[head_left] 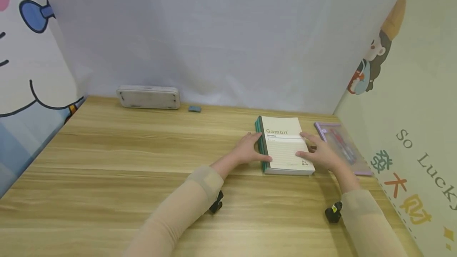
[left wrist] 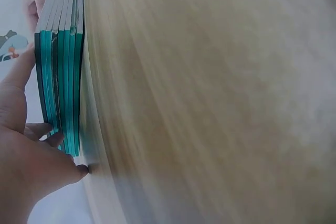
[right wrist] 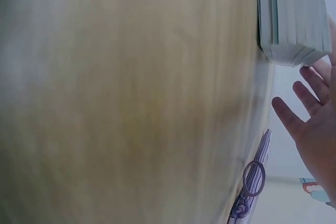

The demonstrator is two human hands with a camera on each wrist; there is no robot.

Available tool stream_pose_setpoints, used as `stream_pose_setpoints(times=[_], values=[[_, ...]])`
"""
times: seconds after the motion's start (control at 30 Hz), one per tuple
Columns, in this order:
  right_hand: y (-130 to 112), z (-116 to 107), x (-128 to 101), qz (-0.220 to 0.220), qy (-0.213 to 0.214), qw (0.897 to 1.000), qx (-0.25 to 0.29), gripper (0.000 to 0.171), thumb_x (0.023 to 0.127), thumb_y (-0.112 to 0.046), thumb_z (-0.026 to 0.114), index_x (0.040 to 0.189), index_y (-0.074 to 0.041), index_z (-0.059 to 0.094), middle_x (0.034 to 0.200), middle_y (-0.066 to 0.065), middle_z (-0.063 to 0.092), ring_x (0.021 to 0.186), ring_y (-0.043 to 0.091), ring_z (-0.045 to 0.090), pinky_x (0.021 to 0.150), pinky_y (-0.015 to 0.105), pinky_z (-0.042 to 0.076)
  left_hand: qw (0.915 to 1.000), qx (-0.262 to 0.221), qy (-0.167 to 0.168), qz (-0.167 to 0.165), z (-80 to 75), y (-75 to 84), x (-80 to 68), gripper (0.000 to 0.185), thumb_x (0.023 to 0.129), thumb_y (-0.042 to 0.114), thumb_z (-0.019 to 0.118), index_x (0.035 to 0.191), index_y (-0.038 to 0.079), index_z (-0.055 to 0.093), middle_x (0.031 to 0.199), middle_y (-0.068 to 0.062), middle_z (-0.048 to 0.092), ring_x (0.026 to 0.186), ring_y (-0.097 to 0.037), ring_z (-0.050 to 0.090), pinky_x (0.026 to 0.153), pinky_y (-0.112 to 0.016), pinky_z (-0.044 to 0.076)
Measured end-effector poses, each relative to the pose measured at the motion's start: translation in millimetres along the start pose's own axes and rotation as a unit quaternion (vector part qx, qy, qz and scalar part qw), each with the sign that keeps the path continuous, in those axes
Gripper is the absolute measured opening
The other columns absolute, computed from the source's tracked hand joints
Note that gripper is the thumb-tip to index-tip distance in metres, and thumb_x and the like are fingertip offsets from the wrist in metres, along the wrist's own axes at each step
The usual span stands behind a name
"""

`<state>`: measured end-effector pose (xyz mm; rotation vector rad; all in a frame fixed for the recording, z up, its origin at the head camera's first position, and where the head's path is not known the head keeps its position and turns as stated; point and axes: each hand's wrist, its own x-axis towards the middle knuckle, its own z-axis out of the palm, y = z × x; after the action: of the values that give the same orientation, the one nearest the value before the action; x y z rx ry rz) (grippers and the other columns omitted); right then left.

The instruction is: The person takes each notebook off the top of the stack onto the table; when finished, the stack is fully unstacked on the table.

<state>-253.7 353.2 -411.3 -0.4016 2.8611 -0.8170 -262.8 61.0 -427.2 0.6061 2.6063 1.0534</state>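
Observation:
A stack of several notebooks [head_left: 282,142] lies on the wooden table, the top cover cream with "Gambit" printed on it. Green and dark spines [left wrist: 60,87] face left, and pale page edges [right wrist: 302,19] show in the right wrist view. My left hand [head_left: 247,148] touches the spine side, its thumb at the cover's lower left. At the opposite side is my right hand [head_left: 320,154], fingers spread, with its thumb and a fingertip at the stack's right edge. In the right wrist view, the right hand's lower fingers [right wrist: 289,116] stand apart from the pages.
A clear pouch [head_left: 332,146] with purple edging holds pens, close to the right hand; its purple ring [right wrist: 254,179] shows from the wrist. At the back stand a whitish case [head_left: 148,98] and a small blue-grey block [head_left: 194,108]. Cloth walls [head_left: 221,43] border the table [head_left: 125,177].

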Motion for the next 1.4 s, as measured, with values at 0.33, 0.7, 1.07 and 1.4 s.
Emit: stream_pose_setpoints(times=[0.33, 0.7, 1.07, 1.4], values=[[-1, 1, -4, -0.004, 0.023, 1.0, -0.006, 0.086, 0.082, -0.049, 0.068, 0.15, -0.013, 0.027, 0.153, 0.016, 0.026, 0.135, 0.049, 0.025, 0.1, 0.067, 0.028, 0.9982, -0.031, 0.032, 0.041, 3.0, 1.7, 1.8, 0.103, 0.075, 0.045, 0.077, 0.151, 0.01, 0.019, 0.156, -0.008, 0.02, 0.144, -0.03, 0.014, 0.116, -0.042, 0.014], [-16, -8, -1, -0.035, 0.075, 0.996, 0.046, 0.081, 0.083, -0.034, 0.072, 0.148, -0.009, 0.031, 0.141, 0.022, 0.04, 0.116, 0.043, 0.05, 0.09, 0.051, 0.048, 0.9853, -0.132, 0.085, 0.068, -5.1, 10.5, -1.2, 0.089, 0.08, 0.024, 0.077, 0.151, 0.015, 0.024, 0.118, -0.004, 0.059, 0.103, -0.021, 0.051, 0.099, -0.038, 0.04], [-45, -21, 6, -0.056, 0.098, 0.99, 0.087, 0.073, 0.085, -0.026, 0.07, 0.147, -0.014, 0.034, 0.147, 0.013, 0.033, 0.113, 0.026, 0.052, 0.092, 0.031, 0.047, 0.9842, -0.123, 0.111, 0.062, -31.2, 10.4, -7.8, 0.089, 0.077, 0.015, 0.078, 0.149, 0.009, 0.025, 0.113, -0.008, 0.058, 0.112, -0.024, 0.052, 0.102, -0.04, 0.04], [-73, -20, 10, -0.024, 0.091, 0.978, 0.186, 0.071, 0.084, -0.027, 0.072, 0.146, -0.024, 0.037, 0.137, 0.006, 0.045, 0.102, 0.006, 0.054, 0.077, 0.015, 0.048, 0.9858, -0.075, 0.116, 0.096, -66.3, 0.4, -20.1, 0.089, 0.075, 0.017, 0.08, 0.148, 0.009, 0.029, 0.117, -0.007, 0.06, 0.112, -0.023, 0.052, 0.098, -0.04, 0.042]])
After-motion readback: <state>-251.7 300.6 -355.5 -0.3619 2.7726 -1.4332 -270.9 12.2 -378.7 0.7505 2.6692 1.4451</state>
